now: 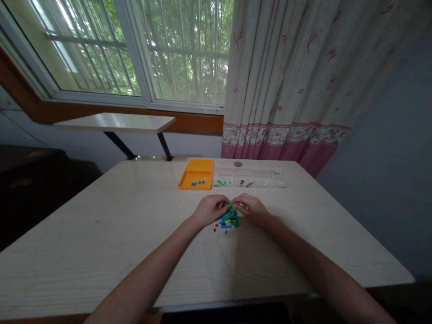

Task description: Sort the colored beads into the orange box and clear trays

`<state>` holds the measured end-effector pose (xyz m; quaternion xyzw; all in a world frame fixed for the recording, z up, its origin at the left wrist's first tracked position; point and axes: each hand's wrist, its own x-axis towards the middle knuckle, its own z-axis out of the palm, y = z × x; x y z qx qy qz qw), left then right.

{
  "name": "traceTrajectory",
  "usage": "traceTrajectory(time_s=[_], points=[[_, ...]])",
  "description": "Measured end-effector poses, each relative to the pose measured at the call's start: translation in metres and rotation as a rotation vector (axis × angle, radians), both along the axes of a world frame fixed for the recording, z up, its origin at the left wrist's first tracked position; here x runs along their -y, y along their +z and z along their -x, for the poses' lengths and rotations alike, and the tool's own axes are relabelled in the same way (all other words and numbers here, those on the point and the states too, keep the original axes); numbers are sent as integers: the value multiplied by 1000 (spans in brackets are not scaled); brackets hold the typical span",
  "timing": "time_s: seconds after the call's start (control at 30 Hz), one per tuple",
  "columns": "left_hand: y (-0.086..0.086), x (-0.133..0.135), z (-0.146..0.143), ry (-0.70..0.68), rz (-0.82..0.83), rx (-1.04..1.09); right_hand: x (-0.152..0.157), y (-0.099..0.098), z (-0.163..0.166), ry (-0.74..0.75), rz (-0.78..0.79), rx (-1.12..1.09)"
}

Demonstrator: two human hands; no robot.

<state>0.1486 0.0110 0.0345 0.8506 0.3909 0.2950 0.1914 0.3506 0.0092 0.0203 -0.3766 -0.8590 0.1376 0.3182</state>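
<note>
A small pile of mixed toy building bricks [230,219] in green, blue, dark brown and pale yellow lies on the table in front of me. Over its far edge, my left hand [210,209] and my right hand [251,208] meet, fingers bent and tips nearly touching. A bright green brick [231,204] shows between the fingertips, pinched from both sides; its exact shape is too small to make out. A few loose pieces, one of them a blue brick [226,232], lie at the pile's near side.
Beyond my hands stands an orange box [199,165] with its lid open and several blue bricks inside. Beside it, a clear compartment box [258,184] holds green, dark brown and pale yellow pieces in separate sections. A raised shelf [118,121] stands at the back left.
</note>
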Motion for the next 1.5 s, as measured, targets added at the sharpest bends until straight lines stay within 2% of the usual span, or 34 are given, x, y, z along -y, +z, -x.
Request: traceTrajectory(time_s=[0.2,0.4,0.73,1.33,1.5], points=[[10,-3,7,59,-33,131,-3,-1,-6,-21,6,35],[23,-1,13,127,-210,248,-6,-4,-11,65,103,104],[25,5,10,148,-376,290,-6,-4,-10,75,126,108],[26,3,10,193,-369,308,-5,-2,-10,60,138,94],[19,-10,17,302,-315,253,-5,-1,-9,62,145,78]])
